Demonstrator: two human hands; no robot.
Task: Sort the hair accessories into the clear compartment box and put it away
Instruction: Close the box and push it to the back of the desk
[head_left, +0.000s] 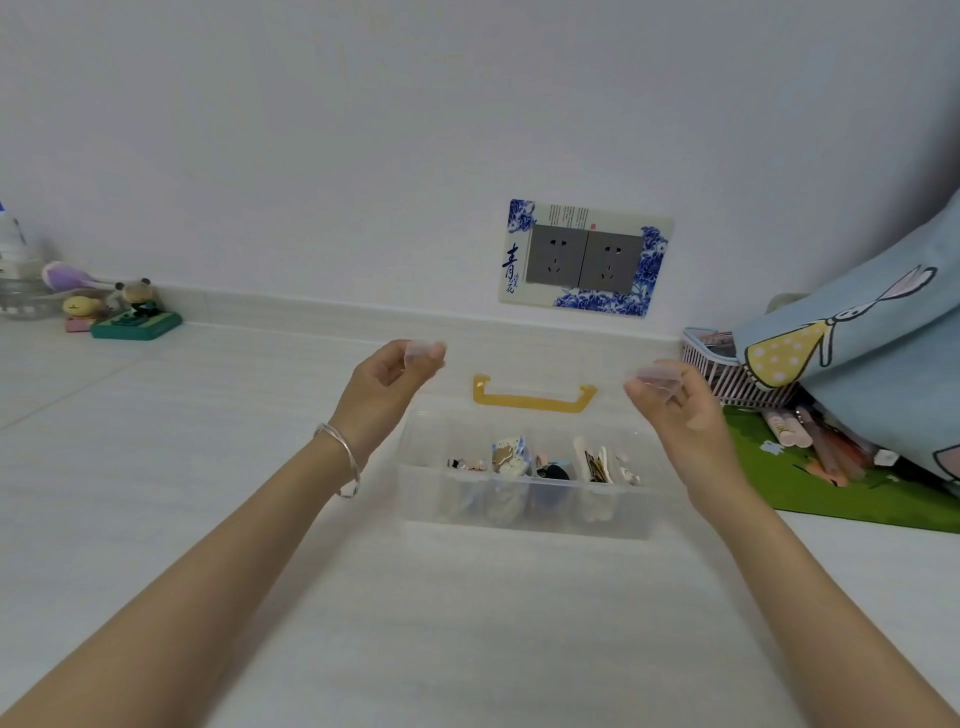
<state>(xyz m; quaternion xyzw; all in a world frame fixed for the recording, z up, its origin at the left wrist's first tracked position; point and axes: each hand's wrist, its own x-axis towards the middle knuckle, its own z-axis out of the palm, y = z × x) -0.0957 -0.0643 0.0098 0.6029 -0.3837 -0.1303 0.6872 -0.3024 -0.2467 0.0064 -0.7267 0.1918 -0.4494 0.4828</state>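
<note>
Two large brush-written Chinese characters run down the left side of the blue-and-white socket cover (586, 258) on the wall; the top one reads 青, the smaller ones below it and the fine print along the cover's top edge are too small to read. No other writing can be made out.

Both arms reach forward over the white counter (182, 441). The left hand (387, 382) is raised with the wrist bent back, thumb and fingertips pinched on the left clear latch of the lid (535, 364), which stands open and is nearly invisible but for its yellow handle (534, 399). A silver bangle (340, 460) circles the left wrist. The right hand (675, 402) is held at about the same height, palm turned inward, its fingers closed on the right clear latch of the same lid.

The clear box (524, 499) sits on the counter between the two forearms, below the hands. Its row of compartments holds hair accessories (540, 462): small clips at the left, a patterned pale piece, something dark in the middle, and striped and white clips at the right.

Small figurines (124, 312) stand at the far left against the wall. A pink basket (727, 374), a green mat (852, 488) and a light blue printed cloth (883, 353) lie to the right.
</note>
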